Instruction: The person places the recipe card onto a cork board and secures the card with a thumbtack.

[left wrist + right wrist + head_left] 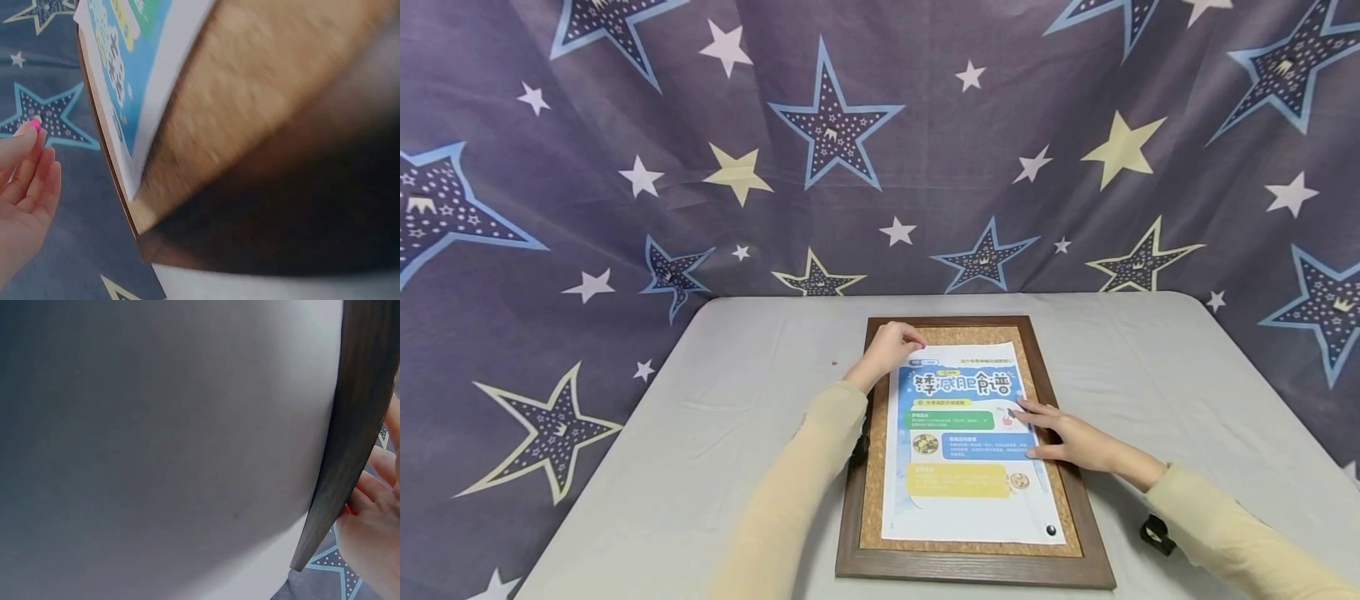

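A printed paper poster [955,521] lies on a cork board [871,508] with a brown wooden frame [977,567]. Near the poster's top left corner, my left hand [889,346] pinches a small pink push pin [35,124] between thumb and finger. Whether its point has entered the cork is hidden. My right hand [1078,442] rests with spread fingers on the poster's right edge, its wrist past the frame. A round black pin [1051,530] sits at the poster's bottom right corner. In the right wrist view, a red spot [349,510] shows beside the palm; I cannot tell what it is.
The board lies on a table with a pale grey cloth [715,417]. A tiny reddish bit [833,363] lies left of the board. Behind the table hangs a dark curtain [925,192] with stars. Black devices are strapped at both wrists, the right one [1157,533] plainly visible.
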Motion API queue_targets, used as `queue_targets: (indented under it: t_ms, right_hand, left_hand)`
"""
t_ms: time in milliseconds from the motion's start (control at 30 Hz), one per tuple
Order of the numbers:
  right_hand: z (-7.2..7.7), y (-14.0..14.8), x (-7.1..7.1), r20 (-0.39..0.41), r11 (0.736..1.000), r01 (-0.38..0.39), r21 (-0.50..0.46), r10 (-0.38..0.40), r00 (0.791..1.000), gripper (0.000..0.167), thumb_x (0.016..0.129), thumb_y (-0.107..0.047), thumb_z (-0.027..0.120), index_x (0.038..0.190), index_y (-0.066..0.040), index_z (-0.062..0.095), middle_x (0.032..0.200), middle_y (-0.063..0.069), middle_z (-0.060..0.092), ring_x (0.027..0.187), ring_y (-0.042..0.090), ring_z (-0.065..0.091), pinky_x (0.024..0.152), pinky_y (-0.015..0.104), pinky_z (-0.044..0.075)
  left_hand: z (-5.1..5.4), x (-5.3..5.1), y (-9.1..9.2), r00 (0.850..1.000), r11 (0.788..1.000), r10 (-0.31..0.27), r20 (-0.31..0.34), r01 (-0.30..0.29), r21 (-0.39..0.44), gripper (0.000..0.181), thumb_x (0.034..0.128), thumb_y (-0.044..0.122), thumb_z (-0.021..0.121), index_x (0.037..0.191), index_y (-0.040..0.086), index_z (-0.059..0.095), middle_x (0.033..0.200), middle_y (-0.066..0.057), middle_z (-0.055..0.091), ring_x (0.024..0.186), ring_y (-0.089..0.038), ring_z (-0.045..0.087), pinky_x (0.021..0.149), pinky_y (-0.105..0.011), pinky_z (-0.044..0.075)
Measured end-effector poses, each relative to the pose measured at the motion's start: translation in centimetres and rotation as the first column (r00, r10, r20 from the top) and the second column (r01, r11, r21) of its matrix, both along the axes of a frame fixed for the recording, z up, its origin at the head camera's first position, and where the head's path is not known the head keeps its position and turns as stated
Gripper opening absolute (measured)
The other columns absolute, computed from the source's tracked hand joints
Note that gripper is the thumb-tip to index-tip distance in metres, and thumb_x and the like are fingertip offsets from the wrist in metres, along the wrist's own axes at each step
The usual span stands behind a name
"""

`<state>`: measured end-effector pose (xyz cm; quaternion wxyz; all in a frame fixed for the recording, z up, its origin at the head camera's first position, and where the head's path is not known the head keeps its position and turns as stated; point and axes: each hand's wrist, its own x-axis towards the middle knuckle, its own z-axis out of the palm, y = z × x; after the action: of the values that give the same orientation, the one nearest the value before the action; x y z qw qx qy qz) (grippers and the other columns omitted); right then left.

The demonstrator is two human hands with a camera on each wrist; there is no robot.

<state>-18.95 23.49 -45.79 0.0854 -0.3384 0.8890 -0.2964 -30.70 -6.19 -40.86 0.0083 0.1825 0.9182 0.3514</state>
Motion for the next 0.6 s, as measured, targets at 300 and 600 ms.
queue_targets:
  t_ms: [300, 600]
  right_hand:
    - [0.0, 0.0, 0.0, -0.025, 1.0, -0.005, -0.004, 0.005, 1.0, 0.063, 0.082, -0.032, 0.06, 0.13, 0.005, 0.039, 0.137, 0.028, 0.026, 0.12, 0.051, 0.023, 0.091, 0.061, 0.027]
    - [0.0, 0.0, 0.1, -0.047, 1.0, -0.01, -0.02, 0.009, 0.999, 0.062, 0.081, -0.028, 0.061, 0.129, 0.006, 0.04, 0.136, 0.028, 0.027, 0.119, 0.052, 0.024, 0.09, 0.06, 0.029]
  left_hand:
    - [0.2, 0.2, 2.5, 0.998, 0.999, -0.032, 0.046, 0.032, 0.004, 0.013, 0.085, 0.009, 0.058, 0.091, 0.004, 0.068, 0.092, -0.006, 0.065, 0.08, -0.014, 0.058, 0.069, -0.023, 0.046]
    - [-0.9, -0.2, 4.9, 0.996, 0.998, -0.057, 0.068, 0.058, -0.014, 0.015, 0.0859, 0.007, 0.056, 0.093, 0.003, 0.069, 0.091, -0.005, 0.066, 0.082, -0.015, 0.058, 0.071, -0.021, 0.046]
